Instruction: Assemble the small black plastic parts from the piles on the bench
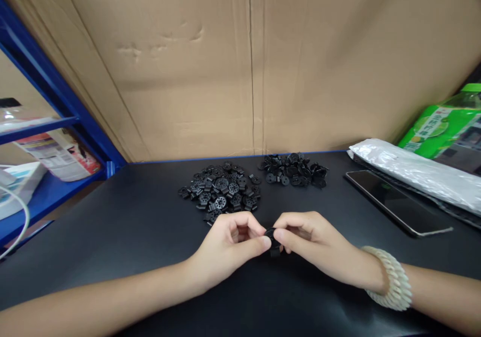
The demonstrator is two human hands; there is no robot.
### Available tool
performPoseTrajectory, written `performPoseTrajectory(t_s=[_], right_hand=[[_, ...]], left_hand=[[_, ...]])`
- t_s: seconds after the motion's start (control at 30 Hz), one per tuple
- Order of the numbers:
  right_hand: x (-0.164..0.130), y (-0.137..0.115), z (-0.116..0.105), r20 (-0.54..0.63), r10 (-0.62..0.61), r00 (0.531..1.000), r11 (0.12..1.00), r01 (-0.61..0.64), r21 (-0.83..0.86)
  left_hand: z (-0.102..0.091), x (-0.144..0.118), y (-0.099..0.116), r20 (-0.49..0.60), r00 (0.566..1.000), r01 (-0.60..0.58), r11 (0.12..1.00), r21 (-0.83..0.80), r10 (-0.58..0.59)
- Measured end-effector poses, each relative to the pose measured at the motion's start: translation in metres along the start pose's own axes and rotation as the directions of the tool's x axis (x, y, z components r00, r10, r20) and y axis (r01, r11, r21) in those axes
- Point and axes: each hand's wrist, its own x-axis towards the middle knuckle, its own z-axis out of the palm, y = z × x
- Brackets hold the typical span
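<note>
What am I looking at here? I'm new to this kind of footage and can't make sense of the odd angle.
The single picture comes from a camera worn on a person's head, looking down at their own bare hands. The left hand and right hand meet over a black table, pinching one small black plastic part between their fingertips. Behind them lie two heaps of similar parts: round perforated discs and a smaller pile. To the right lie a phone, a silvery plastic bag and a green package. Cardboard forms the backdrop.
</note>
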Motion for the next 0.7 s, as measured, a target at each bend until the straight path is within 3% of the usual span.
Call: performPoseTrajectory(t_s=[0.37,0.57,0.7], right_hand=[[-0.0028,-0.0034,0.0032,-0.095,-0.084,0.992,0.986,0.069,-0.15],[-0.002,-0.0022,0.0049,-0.086,-0.053,0.995,0.992,0.042,-0.123],[0.0002,-0.0046,0.0043,-0.045,0.009,0.999,1.0,-0.01,-0.014]], left_hand=[[0.0018,0.0006,0.0012,-0.013,1.0,0.017,0.999,-0.045,-0.017],[0.002,0.0005,0.0025,-0.023,0.999,0.02,0.998,-0.059,-0.022],[0.0028,-0.0005,0.0041,-0.054,0.998,0.017,0.998,-0.052,-0.02]])
